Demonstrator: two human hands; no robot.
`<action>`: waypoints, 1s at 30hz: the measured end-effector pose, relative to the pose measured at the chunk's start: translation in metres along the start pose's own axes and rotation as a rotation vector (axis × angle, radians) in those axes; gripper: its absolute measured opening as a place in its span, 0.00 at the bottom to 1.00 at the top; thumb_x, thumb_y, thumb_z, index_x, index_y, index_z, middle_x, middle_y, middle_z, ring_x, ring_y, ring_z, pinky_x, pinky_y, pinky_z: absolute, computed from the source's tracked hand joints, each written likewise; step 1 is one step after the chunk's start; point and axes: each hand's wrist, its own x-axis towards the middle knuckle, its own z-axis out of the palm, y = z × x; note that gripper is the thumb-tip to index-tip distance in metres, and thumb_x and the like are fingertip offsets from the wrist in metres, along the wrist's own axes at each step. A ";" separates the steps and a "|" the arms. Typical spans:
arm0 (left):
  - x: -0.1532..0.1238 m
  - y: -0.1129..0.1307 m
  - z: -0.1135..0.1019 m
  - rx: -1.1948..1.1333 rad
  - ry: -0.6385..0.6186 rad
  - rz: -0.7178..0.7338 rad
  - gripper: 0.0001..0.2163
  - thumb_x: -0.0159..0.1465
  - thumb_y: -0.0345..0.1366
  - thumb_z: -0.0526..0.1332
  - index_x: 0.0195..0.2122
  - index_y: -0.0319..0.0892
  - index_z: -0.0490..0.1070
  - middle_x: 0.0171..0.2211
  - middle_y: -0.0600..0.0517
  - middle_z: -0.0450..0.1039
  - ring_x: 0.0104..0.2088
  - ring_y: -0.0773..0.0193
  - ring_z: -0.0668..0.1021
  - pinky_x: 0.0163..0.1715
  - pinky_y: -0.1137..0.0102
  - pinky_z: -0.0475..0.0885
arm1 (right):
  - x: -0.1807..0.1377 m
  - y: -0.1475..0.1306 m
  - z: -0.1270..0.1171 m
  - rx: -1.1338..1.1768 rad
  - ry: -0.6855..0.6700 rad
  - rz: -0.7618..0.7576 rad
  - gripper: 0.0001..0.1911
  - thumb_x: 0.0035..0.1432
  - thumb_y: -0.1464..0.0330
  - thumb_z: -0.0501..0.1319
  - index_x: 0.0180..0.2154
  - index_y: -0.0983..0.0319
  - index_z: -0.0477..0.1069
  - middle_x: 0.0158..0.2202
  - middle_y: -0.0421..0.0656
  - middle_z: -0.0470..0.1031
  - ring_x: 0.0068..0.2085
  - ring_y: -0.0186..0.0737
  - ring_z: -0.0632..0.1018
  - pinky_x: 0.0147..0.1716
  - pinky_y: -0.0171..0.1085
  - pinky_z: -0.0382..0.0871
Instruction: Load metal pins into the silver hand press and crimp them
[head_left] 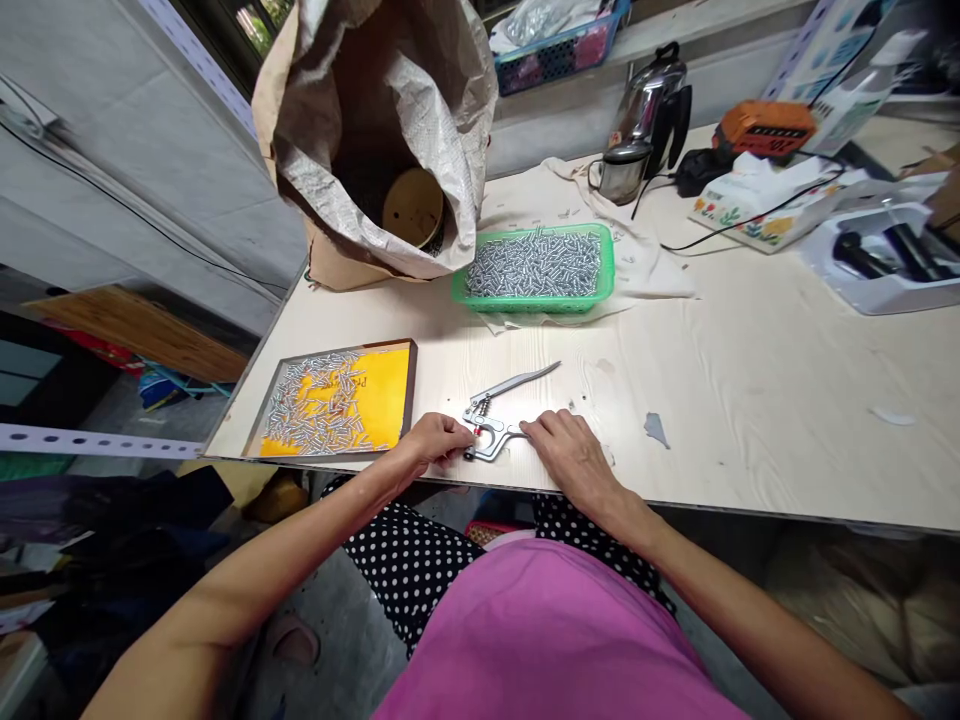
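Both hands rested at the near edge of the table [750, 400]: the left hand [435, 440] pinched the head of the single metal hand press [499, 415], while the right hand [570, 455] lay slack-fingered against its jaw, apparently seating a small piece. One green basket [607, 265] and one yellow tray [390, 390] held uncountable small metal pieces; squeezing the press needed a firmer grip on its handles.

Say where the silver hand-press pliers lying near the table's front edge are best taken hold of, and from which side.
Probably by the long handles: the silver hand-press pliers lie flat on the pale wooden table, head toward the person, the upper handle reaching away to the right. Come from above and the right; the left hand and right hand crowd the head.
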 end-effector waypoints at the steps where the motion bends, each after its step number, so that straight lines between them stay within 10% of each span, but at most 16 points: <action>1: 0.000 0.001 0.000 -0.002 -0.008 -0.016 0.11 0.55 0.39 0.69 0.24 0.37 0.71 0.13 0.59 0.63 0.13 0.74 0.63 0.16 0.77 0.57 | 0.000 0.000 0.000 -0.003 -0.004 0.000 0.12 0.66 0.75 0.53 0.46 0.61 0.73 0.37 0.46 0.71 0.40 0.45 0.66 0.39 0.42 0.56; 14: 0.004 0.008 -0.003 0.025 -0.116 -0.141 0.11 0.54 0.37 0.72 0.31 0.35 0.74 0.15 0.56 0.70 0.16 0.70 0.72 0.20 0.76 0.70 | 0.008 0.003 -0.012 0.084 -0.112 -0.011 0.08 0.65 0.68 0.58 0.45 0.61 0.72 0.43 0.48 0.72 0.43 0.46 0.69 0.42 0.43 0.60; 20: 0.001 0.004 -0.002 0.020 -0.103 -0.159 0.10 0.55 0.37 0.71 0.31 0.36 0.74 0.15 0.56 0.70 0.16 0.70 0.72 0.22 0.75 0.72 | 0.034 0.024 -0.015 0.039 -0.186 -0.075 0.49 0.50 0.50 0.69 0.65 0.65 0.53 0.67 0.60 0.53 0.67 0.64 0.53 0.59 0.58 0.52; 30: -0.002 0.000 -0.002 0.026 -0.133 -0.165 0.09 0.56 0.36 0.71 0.32 0.36 0.74 0.16 0.56 0.71 0.17 0.71 0.73 0.23 0.76 0.72 | 0.052 0.036 -0.022 0.063 -0.269 -0.138 0.50 0.47 0.45 0.67 0.62 0.68 0.58 0.56 0.58 0.66 0.56 0.61 0.66 0.52 0.57 0.60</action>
